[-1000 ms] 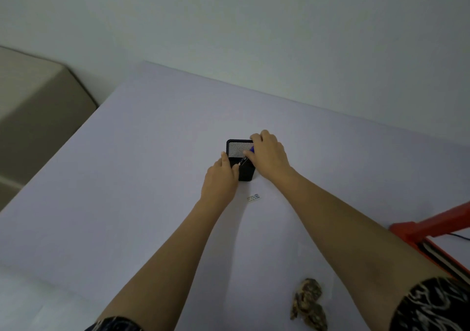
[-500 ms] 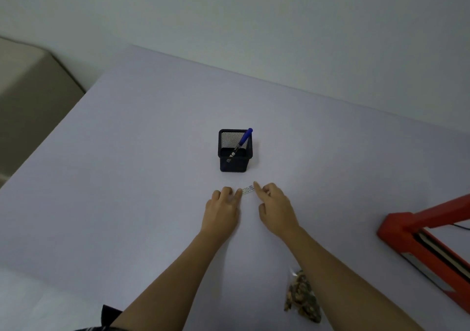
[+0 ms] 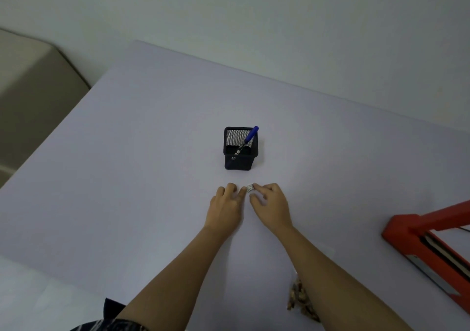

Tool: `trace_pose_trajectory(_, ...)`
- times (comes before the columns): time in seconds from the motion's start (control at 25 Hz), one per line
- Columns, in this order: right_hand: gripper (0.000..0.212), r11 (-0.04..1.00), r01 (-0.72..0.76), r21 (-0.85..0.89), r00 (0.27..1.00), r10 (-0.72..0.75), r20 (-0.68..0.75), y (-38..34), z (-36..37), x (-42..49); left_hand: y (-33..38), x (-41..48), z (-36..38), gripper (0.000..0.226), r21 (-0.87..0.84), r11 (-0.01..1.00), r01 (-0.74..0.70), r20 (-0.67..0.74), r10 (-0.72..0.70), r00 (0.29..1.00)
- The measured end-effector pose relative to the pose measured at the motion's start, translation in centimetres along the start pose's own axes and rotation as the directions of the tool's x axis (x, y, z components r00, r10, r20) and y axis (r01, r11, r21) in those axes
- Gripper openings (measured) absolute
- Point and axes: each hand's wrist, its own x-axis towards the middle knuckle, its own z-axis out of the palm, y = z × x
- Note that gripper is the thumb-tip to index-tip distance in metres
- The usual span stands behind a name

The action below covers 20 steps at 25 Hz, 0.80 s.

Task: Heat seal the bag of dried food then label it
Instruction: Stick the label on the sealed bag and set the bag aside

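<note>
Pale lilac table [image 3: 127, 178], observed from beside the person working at it. Both hands are together just in front of a black mesh pen holder [image 3: 239, 159], in which a blue pen [image 3: 251, 134] stands tilted, cap up.

Between the hands lies the small white label [image 3: 249, 187]. The right hand [image 3: 272, 204] pinches its right end between thumb and forefinger, the other fingers loosely bent above the surface. The left hand [image 3: 225, 206] rests on the table with fingers curled, one fingertip touching the label's left end. Whether it grips the label or merely steadies it cannot be determined. Judgement: two hands on so small an item suggests the backing is being picked away, which one hand could hardly manage.

The bag of dried food [image 3: 300, 300] lies near the front edge of the table, partly hidden by the right forearm and well apart from the label. Its seal cannot be assessed from here. The red heat sealer [image 3: 407, 231] sits at the right edge, arm raised, unattended.

Judgement: sealing appears done and labelling is in hand. The label must next be carried back to the bag. Risk: the thin label may curl or stick to a finger.
</note>
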Motion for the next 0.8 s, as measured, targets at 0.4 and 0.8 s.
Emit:
trace_pose_trajectory(0.4,0.024,0.936,-0.207,0.283,0.976,0.216,0.001,-1.5,-0.5,1.3,-0.1,-0.1,0.4,0.055,-0.009,0.999,-0.040,-0.097,0.039,0.995)
trace_pose_trajectory(0.8,0.007,0.796,-0.319,0.514,0.947,0.292,0.135,-3.9,-3.2,-1.5,0.2,-0.5,-3.7,0.048,-0.650,0.642,0.407,0.167,-0.402,0.900)
